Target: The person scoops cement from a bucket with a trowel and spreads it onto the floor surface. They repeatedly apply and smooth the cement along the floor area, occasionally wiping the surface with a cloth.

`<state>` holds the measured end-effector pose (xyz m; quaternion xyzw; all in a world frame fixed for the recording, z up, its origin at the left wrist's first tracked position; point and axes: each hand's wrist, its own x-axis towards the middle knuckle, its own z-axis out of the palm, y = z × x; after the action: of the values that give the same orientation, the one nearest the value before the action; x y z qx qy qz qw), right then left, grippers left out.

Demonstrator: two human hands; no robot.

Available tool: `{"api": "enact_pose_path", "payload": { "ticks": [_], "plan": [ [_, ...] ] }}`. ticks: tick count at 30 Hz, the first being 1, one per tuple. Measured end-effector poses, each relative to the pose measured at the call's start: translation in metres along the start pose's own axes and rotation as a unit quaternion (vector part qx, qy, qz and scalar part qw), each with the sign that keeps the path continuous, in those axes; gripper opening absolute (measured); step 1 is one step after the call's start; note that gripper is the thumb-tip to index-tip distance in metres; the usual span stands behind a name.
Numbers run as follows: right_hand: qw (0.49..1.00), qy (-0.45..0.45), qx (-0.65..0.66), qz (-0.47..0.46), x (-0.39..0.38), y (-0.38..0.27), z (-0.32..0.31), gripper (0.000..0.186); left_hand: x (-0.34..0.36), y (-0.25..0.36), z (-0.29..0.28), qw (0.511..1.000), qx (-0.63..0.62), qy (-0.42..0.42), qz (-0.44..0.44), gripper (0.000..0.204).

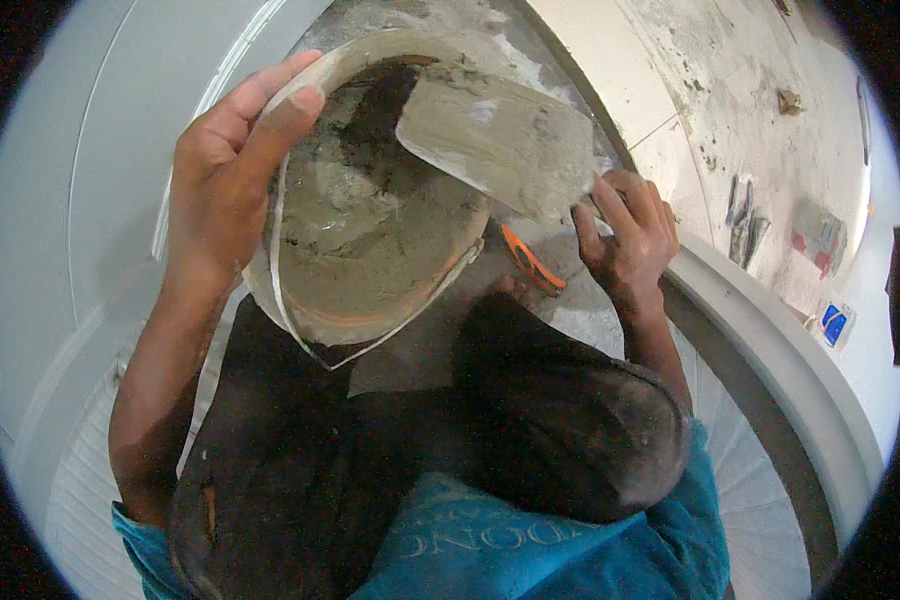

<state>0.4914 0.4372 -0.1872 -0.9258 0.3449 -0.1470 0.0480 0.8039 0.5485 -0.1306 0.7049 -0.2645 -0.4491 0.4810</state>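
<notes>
A round, pale bucket (370, 322) coated with grey mortar is tilted in front of me, its thin wire handle hanging on the near side. My left hand (232, 165) is closed on its left rim, thumb on top and fingers outside. Wet grey mortar (355, 215) lies inside, with a dark hollow toward the far side. My right hand (625, 230) is closed on a flat rectangular trowel (500, 140), its blade smeared with mortar. The blade's left end reaches over the bucket's far right rim. My right fingers cover the trowel's near right end, so its handle is hidden.
Below the trowel lies an orange-and-black object (532, 262) by my foot. My bent knees (610, 430) are close under the bucket. A pale curved ledge (780, 345) runs along the right. Beyond it, mortar-spattered tiles (710, 90) hold scraps and a blue-and-white packet (834, 323). A grey panel (80, 190) stands left.
</notes>
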Motion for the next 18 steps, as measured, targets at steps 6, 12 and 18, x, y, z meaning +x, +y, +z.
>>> {"api": "enact_pose_path", "payload": {
  "ticks": [6,12,18],
  "plan": [
    [0.973,-0.201,0.112,0.016,0.001,-0.018,-0.012,0.027,0.011,-0.001,-0.011,0.990,0.134,-0.006,0.039,0.047],
    [0.951,-0.280,0.111,-0.073,0.030,-0.042,-0.009,0.027,0.012,0.003,-0.014,0.970,0.237,0.007,0.058,0.048],
    [0.966,-0.230,0.067,-0.101,0.048,-0.052,0.008,0.028,0.011,-0.001,-0.015,0.991,0.133,0.004,0.017,0.048]
  ]
}}
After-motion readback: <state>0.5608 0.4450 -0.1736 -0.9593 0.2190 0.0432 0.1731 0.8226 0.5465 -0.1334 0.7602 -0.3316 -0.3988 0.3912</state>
